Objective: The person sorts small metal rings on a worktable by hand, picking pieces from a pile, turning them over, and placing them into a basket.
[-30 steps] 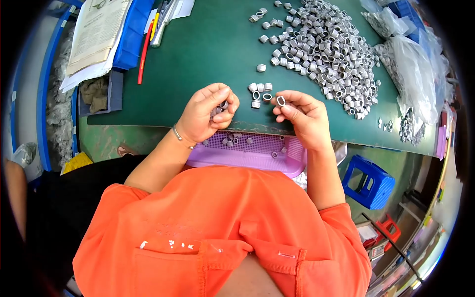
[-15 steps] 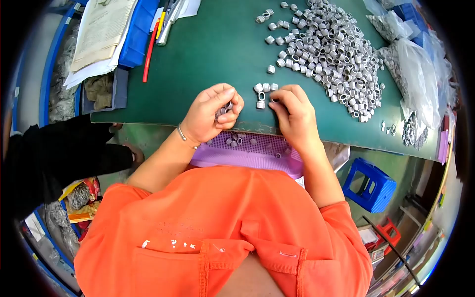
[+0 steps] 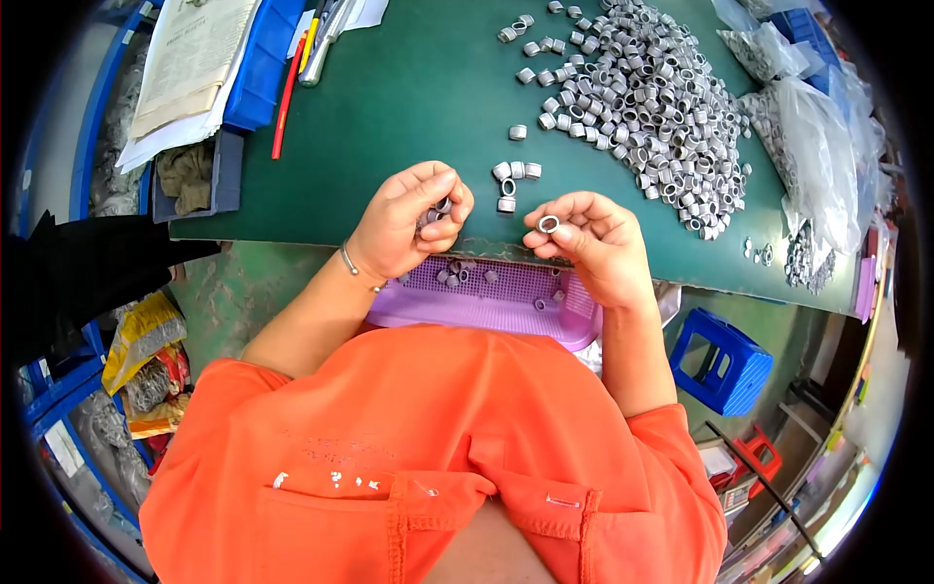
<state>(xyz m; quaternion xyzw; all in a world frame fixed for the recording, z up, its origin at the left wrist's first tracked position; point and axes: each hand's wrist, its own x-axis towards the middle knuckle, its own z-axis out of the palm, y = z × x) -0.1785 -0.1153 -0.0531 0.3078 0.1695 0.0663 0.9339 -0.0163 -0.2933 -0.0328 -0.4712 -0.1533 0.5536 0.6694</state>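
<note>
Papers (image 3: 185, 68) and a blue bin (image 3: 261, 60) sit at the far left of the green desk (image 3: 409, 107), with a red pen (image 3: 285, 102) lying just beside them. Nearer the person, the left hand (image 3: 407, 226) is curled closed around a few small metal rings, of which only a bit shows between thumb and fingers, so their number cannot be told. Below both hands, a purple tray (image 3: 506, 297) hangs at the desk edge against the orange shirt (image 3: 438, 448); it holds only a handful of rings (image 3: 457, 274), scattered toward its left and right ends. Just beyond the hands a small cluster of rings (image 3: 510, 178) lies on the desk. The right hand (image 3: 598, 243) pinches a single ring (image 3: 549, 224) between thumb and forefinger, with its opening turned up toward the camera. Farther right, the big heap of rings (image 3: 652, 97) covers much of the desk, and clear bags (image 3: 817, 146) near the right edge seem to hold more. Judging by the nearly bare tray against so large a heap, the sorting looks barely begun. The tray's near part is hidden by the person's body, the fisheye edges bend and darken the corners, and any mark or flaw on the ring is too small to see.
</note>
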